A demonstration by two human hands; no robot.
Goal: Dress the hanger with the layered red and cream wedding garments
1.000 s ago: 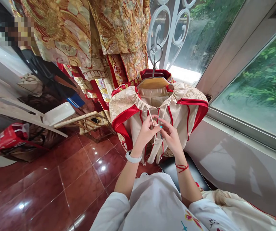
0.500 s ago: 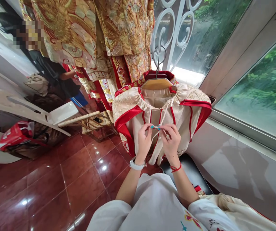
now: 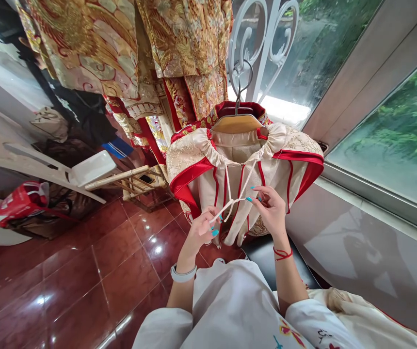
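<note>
A cream garment with red trim and a gathered neckline (image 3: 208,145) hangs in front of me on a wooden hanger (image 3: 236,123). Two strands of a white drawstring (image 3: 226,182) come down from its neck and cross in a loose knot or loop. My left hand (image 3: 201,228) is closed on one end of the drawstring, below and left of the crossing. My right hand (image 3: 269,206) pinches the other end between thumb and finger, right of the crossing. Between both hands the cord is drawn out sideways.
Gold embroidered garments (image 3: 95,53) hang at the upper left. A bamboo rack (image 3: 136,182) with a phone (image 3: 145,179) stands left, near a white chair (image 3: 92,167) and a red bag (image 3: 23,203). A black seat (image 3: 270,257) is below; windows (image 3: 393,145) line the right.
My hands have moved apart from close together at the cord, the left down and left, the right outward. The cord between them is now stretched out with a crossing in it.
</note>
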